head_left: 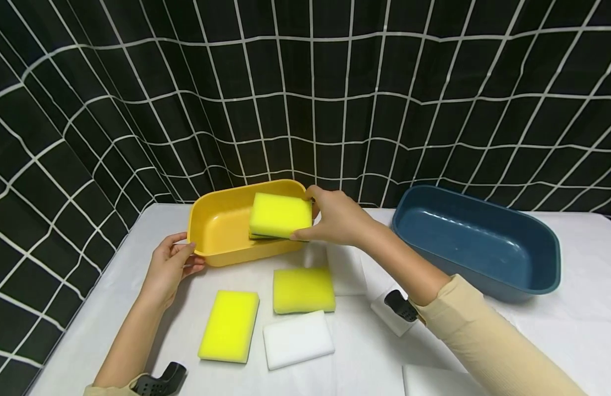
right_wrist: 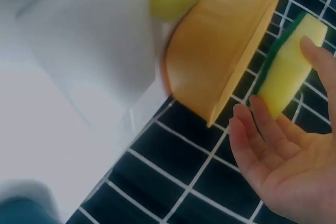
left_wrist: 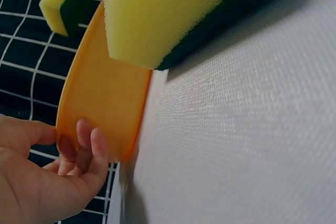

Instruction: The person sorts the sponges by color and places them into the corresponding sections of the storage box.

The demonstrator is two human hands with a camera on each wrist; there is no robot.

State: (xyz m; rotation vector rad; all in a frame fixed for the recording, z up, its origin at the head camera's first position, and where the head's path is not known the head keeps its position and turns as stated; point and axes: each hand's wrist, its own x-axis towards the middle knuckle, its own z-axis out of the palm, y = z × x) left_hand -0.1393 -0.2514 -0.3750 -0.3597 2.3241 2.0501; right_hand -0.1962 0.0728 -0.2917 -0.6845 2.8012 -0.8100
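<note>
A yellow sponge (head_left: 280, 214) with a dark green underside is pinched between the thumb and fingers of my right hand (head_left: 337, 216), over the right half of the yellow basin (head_left: 256, 256). In the right wrist view the same sponge (right_wrist: 291, 66) stands above the basin's rim. My left hand (head_left: 170, 266) holds the basin's left end, thumb at the rim and fingers against the outside wall, as the left wrist view also shows. On the table in front of the basin lie two more yellow sponges, one nearer the left (head_left: 229, 326) and one in the middle (head_left: 303, 290).
A dark blue basin (head_left: 475, 278) stands at the right. White sponges lie on the white table: one at the front middle (head_left: 298, 340), one beside the middle yellow sponge (head_left: 346, 270), others partly hidden under my right arm. A black gridded curtain (head_left: 330, 126) hangs behind.
</note>
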